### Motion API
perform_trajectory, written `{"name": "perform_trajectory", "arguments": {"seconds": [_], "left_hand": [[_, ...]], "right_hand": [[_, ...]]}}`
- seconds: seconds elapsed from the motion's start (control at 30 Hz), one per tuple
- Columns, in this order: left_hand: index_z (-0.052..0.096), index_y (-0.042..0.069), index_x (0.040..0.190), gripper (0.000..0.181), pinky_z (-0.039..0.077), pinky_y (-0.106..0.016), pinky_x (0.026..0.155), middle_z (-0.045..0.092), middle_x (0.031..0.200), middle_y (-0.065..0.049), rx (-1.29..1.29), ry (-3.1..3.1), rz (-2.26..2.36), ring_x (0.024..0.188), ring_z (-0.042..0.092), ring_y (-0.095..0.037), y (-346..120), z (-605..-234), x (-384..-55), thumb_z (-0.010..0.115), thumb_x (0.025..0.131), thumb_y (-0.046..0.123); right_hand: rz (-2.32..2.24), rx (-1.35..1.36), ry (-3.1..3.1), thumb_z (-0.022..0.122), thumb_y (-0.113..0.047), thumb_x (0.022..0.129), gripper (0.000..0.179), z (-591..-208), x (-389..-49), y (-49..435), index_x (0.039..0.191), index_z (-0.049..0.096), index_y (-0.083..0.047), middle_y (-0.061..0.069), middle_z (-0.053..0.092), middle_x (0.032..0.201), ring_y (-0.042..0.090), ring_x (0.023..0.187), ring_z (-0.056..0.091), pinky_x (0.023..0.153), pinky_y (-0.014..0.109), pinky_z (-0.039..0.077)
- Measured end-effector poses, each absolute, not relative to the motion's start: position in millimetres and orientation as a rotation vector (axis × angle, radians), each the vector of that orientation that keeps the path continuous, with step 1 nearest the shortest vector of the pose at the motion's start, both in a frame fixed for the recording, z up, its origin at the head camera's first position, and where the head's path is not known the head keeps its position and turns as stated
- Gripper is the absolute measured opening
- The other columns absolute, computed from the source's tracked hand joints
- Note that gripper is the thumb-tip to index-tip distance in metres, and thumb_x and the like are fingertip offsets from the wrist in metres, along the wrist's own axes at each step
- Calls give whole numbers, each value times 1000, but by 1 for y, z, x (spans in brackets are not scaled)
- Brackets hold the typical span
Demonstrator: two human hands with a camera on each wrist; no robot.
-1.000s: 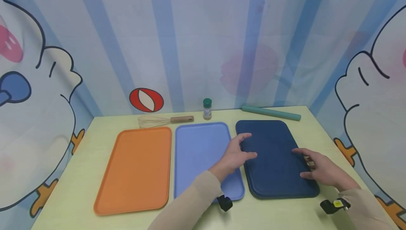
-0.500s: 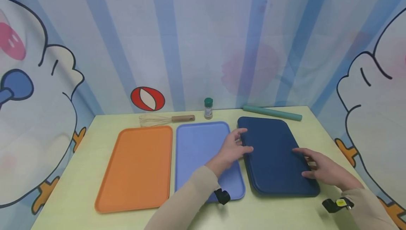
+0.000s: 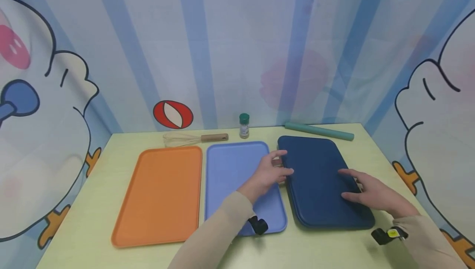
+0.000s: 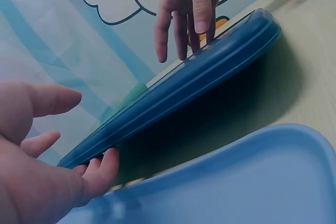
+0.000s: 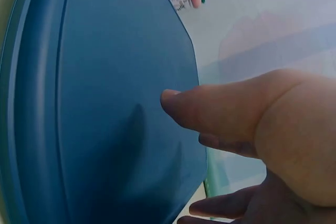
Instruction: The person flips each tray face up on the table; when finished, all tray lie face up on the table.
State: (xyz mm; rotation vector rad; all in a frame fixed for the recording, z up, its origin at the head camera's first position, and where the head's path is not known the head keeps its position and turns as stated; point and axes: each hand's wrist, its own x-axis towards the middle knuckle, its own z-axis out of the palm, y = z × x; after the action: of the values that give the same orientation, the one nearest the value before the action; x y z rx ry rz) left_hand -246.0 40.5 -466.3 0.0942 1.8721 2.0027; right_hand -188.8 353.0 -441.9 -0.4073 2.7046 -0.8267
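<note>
A navy tray (image 3: 319, 178) lies at the right with its smooth, flat face up, its left edge raised from the table. My left hand (image 3: 263, 176) has fingertips hooked under that edge, while its thumb stays above, apart from the tray; in the left wrist view several fingers (image 4: 105, 169) show beneath the rim. Between them in the head view is a small reddish-brown patch (image 3: 276, 162). My right hand (image 3: 375, 192) hovers at the opposite edge, fingers spread. Its thumb (image 5: 210, 106) overlaps the flat face, which bears the hand's shadow, in the right wrist view.
Left of the navy tray lie a light blue tray (image 3: 237, 166) and an orange tray (image 3: 163, 195). Along the back edge are a whisk (image 3: 214, 137), a green-capped spice jar (image 3: 244, 127) and a green rolling pin (image 3: 319, 131). A printed curtain (image 3: 237, 54) hangs behind.
The navy tray's left edge has come up off the table with my left hand, which has shifted slightly left. My right hand has moved a little left over the tray's right edge.
</note>
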Motion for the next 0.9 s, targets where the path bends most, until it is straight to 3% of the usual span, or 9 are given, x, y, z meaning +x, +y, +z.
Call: {"name": "perform_trajectory", "arguments": {"seconds": [0.3, 0.63, 0.9], "left_hand": [[59, 19, 149, 62, 60, -44, 95, 45, 156, -22, 110, 1830, 2044, 111, 71, -25, 41, -467, -250, 78, 92, 0], [63, 21, 145, 54, 61, -41, 92, 47, 156, -20, 90, 1821, 2050, 115, 69, -25, 43, -465, -252, 74, 96, 1], [64, 17, 144, 52, 62, -39, 91, 50, 152, -14, 105, 1814, 2070, 109, 69, -21, 43, -465, -253, 71, 97, -3]], "right_hand": [[-808, -523, 2762, 77, -30, 96, 74, -428, -186, 325, 154, 45, 3, 35, 44, 155, 58, 142, 39, 109, 71, 40], [-836, -724, 2754, 74, -32, 100, 62, -412, -182, 287, 150, 53, -2, 24, 54, 151, 51, 142, 46, 110, 69, 41], [-796, -792, 2678, 73, -36, 100, 52, -399, -178, 260, 146, 62, -14, 20, 56, 152, 60, 147, 31, 108, 76, 37]]}}
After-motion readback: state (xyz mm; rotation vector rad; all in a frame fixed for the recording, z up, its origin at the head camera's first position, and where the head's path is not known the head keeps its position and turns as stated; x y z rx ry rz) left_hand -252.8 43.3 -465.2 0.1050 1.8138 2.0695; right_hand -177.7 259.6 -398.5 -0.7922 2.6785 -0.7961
